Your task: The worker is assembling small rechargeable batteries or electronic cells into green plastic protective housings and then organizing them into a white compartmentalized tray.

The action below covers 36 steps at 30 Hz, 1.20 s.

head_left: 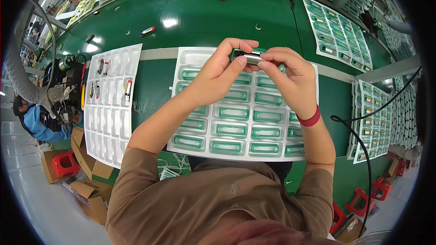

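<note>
Hands meet over the work in the head view: the left hand (pixel 217 73) and the right hand (pixel 291 78) are brought close together, both clamped on one small black-and-silver cylinder (pixel 250 57). It is held up above the far part of a white tray (pixel 194 56), near the middle. Its long axis runs left to right, almost level, with the right end perhaps a touch nearer the person. The left end, dark with some green about it, points into the grip of the left thumb and fingers; the right end points toward the right thumb and fingertips (they cover it, so I cannot tell its shape). A red wristband (pixel 309 117) circles the right wrist. Below the hands, the tray's compartments hold green frames (pixel 215 146), most lying lengthwise left to right like the cylinder. On the left, another white tray (pixel 114 119) carries a few small cylinders, among them a red-and-white one (pixel 128 89) pointing near to far. Beyond, on the green table (pixel 195 18), a loose red-ended cylinder (pixel 147 31) lies slantwise.
</note>
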Each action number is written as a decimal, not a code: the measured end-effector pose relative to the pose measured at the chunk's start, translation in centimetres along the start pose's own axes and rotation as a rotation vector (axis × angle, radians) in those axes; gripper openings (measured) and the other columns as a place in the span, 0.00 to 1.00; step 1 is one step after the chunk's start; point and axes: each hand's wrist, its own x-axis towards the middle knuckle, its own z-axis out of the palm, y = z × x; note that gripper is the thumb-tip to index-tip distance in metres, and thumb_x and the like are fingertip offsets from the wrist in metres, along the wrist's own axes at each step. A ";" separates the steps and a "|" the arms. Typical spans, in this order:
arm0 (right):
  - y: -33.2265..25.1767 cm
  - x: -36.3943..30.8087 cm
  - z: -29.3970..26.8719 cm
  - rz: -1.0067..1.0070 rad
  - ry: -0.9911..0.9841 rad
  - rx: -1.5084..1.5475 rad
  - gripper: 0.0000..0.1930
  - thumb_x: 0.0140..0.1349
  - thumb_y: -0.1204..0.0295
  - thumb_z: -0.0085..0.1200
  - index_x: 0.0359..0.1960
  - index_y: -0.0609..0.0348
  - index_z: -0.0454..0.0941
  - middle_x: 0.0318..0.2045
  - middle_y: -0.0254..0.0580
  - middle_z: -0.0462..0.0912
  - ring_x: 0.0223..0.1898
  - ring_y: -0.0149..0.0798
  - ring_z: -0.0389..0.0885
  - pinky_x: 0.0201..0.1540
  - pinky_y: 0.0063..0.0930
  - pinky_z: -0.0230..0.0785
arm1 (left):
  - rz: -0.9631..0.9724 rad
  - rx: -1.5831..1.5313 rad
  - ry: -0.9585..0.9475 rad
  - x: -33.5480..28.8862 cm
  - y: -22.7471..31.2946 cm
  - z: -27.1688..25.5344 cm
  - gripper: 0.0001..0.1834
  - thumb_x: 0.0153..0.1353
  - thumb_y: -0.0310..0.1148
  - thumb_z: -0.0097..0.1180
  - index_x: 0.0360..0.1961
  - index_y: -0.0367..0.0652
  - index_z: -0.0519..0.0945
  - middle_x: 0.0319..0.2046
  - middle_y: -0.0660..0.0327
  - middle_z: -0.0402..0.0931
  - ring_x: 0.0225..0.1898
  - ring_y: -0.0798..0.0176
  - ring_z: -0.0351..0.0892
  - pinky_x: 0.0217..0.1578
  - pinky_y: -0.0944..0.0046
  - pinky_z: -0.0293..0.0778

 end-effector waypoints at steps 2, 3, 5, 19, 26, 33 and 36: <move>-0.2 -0.1 0.1 0.024 0.017 0.002 0.08 0.60 0.78 0.64 0.42 0.64 0.86 0.38 0.43 0.86 0.35 0.32 0.83 0.40 0.24 0.76 | 0.003 0.036 0.013 -0.2 0.1 0.4 0.13 0.77 0.29 0.41 0.59 0.38 0.65 0.64 0.52 0.64 0.55 0.63 0.77 0.57 0.62 0.74; -0.3 -0.2 0.2 0.043 0.033 0.002 0.08 0.60 0.78 0.65 0.41 0.65 0.86 0.37 0.43 0.86 0.35 0.32 0.83 0.40 0.23 0.76 | 0.006 0.040 0.032 -0.1 0.3 0.7 0.14 0.77 0.28 0.42 0.60 0.37 0.65 0.65 0.52 0.64 0.55 0.63 0.77 0.58 0.61 0.74; -0.4 -0.3 0.2 0.062 0.029 0.022 0.08 0.60 0.78 0.65 0.41 0.65 0.86 0.37 0.43 0.86 0.35 0.32 0.83 0.40 0.24 0.76 | 0.013 0.047 0.049 0.0 0.5 0.8 0.15 0.77 0.28 0.42 0.61 0.36 0.64 0.65 0.52 0.64 0.56 0.63 0.77 0.59 0.60 0.74; -0.2 -0.7 0.4 -0.078 0.091 -0.205 0.09 0.58 0.81 0.64 0.41 0.63 0.87 0.40 0.41 0.77 0.37 0.34 0.82 0.38 0.24 0.76 | -0.062 -0.138 0.055 0.0 -0.4 0.6 0.13 0.76 0.27 0.42 0.58 0.37 0.67 0.67 0.48 0.66 0.50 0.65 0.80 0.55 0.63 0.76; 1.1 0.1 0.6 -0.118 0.157 -0.369 0.20 0.57 0.77 0.67 0.53 0.59 0.81 0.39 0.41 0.78 0.41 0.34 0.80 0.43 0.23 0.74 | -0.040 -0.170 0.078 0.0 -0.4 0.1 0.12 0.76 0.26 0.41 0.57 0.39 0.68 0.66 0.47 0.68 0.50 0.65 0.80 0.54 0.63 0.76; 2.1 0.4 0.9 -0.041 -0.009 0.139 0.15 0.61 0.81 0.61 0.51 0.65 0.80 0.42 0.43 0.81 0.39 0.36 0.81 0.46 0.27 0.76 | -0.090 0.181 0.044 0.5 0.0 -1.7 0.18 0.74 0.26 0.46 0.63 0.40 0.69 0.53 0.59 0.76 0.45 0.70 0.78 0.50 0.66 0.76; 2.1 0.1 1.3 -0.160 0.029 -0.069 0.15 0.61 0.82 0.60 0.50 0.66 0.79 0.41 0.45 0.81 0.38 0.38 0.81 0.43 0.28 0.75 | -0.110 0.250 0.080 0.1 -0.1 -1.6 0.16 0.71 0.25 0.50 0.59 0.41 0.74 0.46 0.61 0.78 0.44 0.70 0.78 0.43 0.67 0.77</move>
